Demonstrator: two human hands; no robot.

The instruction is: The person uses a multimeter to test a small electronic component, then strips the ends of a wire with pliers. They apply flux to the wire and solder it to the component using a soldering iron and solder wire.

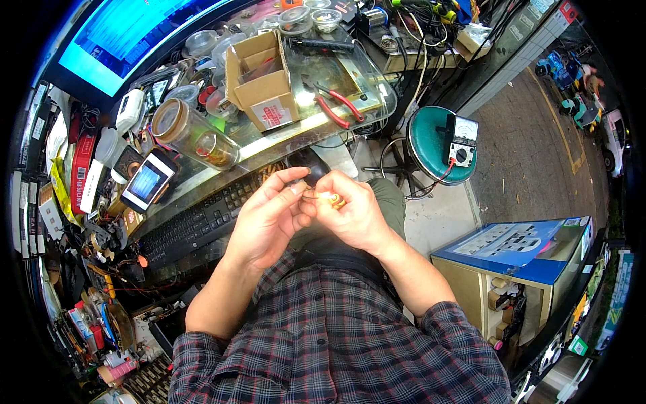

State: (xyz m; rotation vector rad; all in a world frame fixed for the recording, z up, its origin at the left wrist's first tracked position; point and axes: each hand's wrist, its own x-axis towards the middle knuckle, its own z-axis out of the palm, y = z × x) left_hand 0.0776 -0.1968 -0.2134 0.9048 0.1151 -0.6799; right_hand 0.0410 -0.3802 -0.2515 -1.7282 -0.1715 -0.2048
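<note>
Both hands are occupied. My right hand (355, 207) is closed, thumb and fingers gripping a small part (336, 200), yellowish and partly hidden; its exact kind I cannot tell. My left hand (269, 214) is half curled, thumb and forefinger brought together at the tips. Something thin and brownish appears between the two hands, but I cannot confirm what it is or which fingers hold it.

Taking the box (274, 99) as landmark, the part is nearer me and to the right, held over my lap. I judge the fingertip hold suits its size, and the raised position brings it into view with both hands free to steady it.

The box stands with its flaps open, presumably for easy reaching in. Just right of it lie the pliers (350, 106), red handles towards me, apparently for ready pick-up. Left of the box and nearer me, the phone (149, 180) is tilted with its lit screen visible to me, probably for viewing. Well right of the box, the meter (463, 149) rests on the green stool (424, 141), dial exposed, likely so it can be read from my seat. The keyboard (202, 222) lies nearer me than the box, out of use.
</note>
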